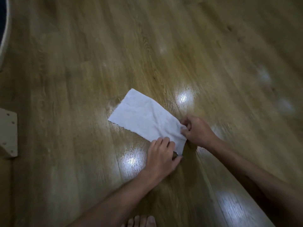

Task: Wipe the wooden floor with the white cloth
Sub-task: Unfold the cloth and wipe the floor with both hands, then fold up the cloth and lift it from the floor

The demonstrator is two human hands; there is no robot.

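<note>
Both hands are working the near end of the white cloth (144, 117) right now, and we are seeing them close together low in the picture. Our left hand (161, 155) is lying on the near corner of the cloth, fingers bent and resting on the fabric, thumb stretched out along the cloth's near edge. Our right hand (196, 130) is curling into a loose fist, fingers and thumb pinching a bunched fold at the cloth's right end. Between the two hands the fabric is wrinkling up.

Beyond them, the cloth is lying mostly flat on the wooden floor (164, 46), a long rectangle stretching away up and to the left, its left edge looking frayed. Bright patches of reflected light are shining on the planks just beside the cloth, one to the right of it and one to the left of our left wrist.

Bare toes (141, 222) are peeking in at the bottom edge. Off at the left edge, a pale bracket-like piece (8, 135) with small holes is sitting on the floor, well apart from the cloth.
</note>
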